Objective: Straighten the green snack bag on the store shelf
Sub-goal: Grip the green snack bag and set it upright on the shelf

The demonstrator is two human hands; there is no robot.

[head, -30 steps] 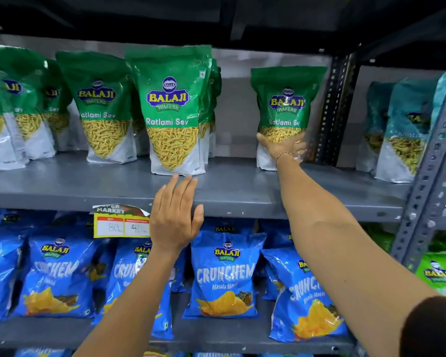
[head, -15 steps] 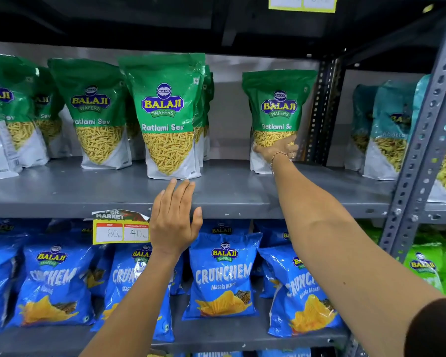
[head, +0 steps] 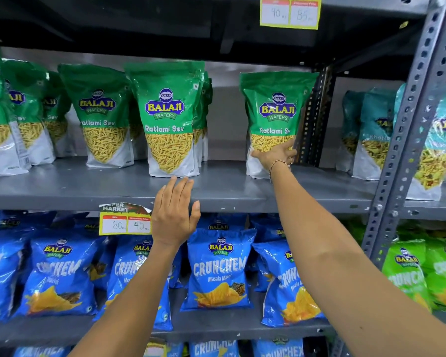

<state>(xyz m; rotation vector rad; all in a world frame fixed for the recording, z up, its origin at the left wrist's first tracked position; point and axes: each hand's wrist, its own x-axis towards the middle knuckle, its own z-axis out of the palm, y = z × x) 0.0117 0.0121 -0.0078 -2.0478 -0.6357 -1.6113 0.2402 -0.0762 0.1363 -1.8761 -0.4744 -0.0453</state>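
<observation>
A green Balaji Ratlami Sev snack bag [head: 274,109] stands alone at the right end of the grey shelf [head: 229,186], tilted a little, its top leaning right toward the upright post. My right hand [head: 274,154] grips its lower front, fingers wrapped round the right edge, a bracelet on the wrist. My left hand [head: 174,215] is flat and open in front of the shelf's front edge, fingertips just below another green bag [head: 169,117], holding nothing.
More green bags [head: 102,114] stand in a row to the left. Teal bags [head: 371,132] fill the bay right of the perforated steel post [head: 407,130]. Blue Crunchem bags [head: 218,269] line the lower shelf. A yellow price tag [head: 125,224] hangs on the shelf edge.
My right hand has shifted on the bag's lower part and the bag's top now leans more to the right. The view has tilted upward. My left hand has barely moved.
</observation>
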